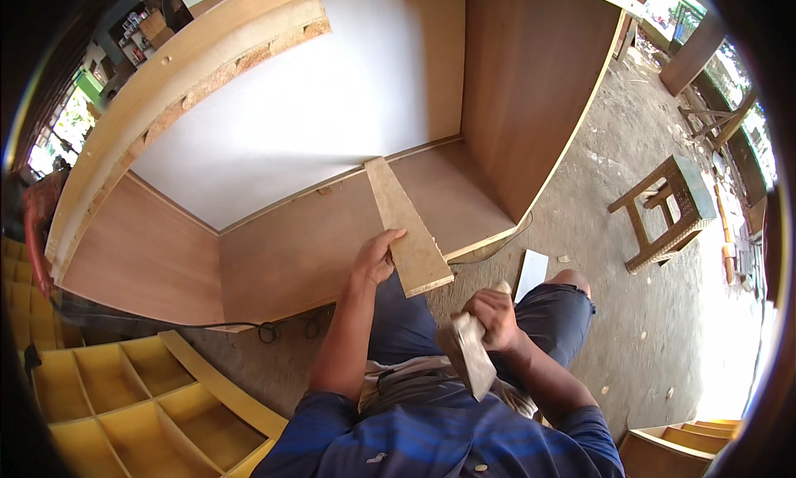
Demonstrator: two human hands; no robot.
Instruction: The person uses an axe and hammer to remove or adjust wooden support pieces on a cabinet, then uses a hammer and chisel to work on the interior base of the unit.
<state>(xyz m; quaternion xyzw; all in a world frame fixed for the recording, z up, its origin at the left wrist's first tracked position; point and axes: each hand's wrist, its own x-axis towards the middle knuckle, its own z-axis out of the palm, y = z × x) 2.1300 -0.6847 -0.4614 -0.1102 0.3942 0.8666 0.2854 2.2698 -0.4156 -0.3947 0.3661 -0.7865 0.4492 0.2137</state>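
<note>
My left hand grips the left edge of a flat wooden board, thumb on top. The board's far end lies at the back of a large wooden cabinet carcass, and its near end juts out past the front edge toward my lap. Closed in my right hand, close to my lap, is a short-handled tool with a pale, broad, wedge-like head. Whether it is a mallet or a hatchet I cannot tell. The tool is apart from the board.
A yellow compartmented frame lies at the lower left. Black cable runs along the cabinet's left front. To the right stands a wicker-sided stool. A small white panel lies by my right knee. Another yellow-edged wooden piece is at lower right.
</note>
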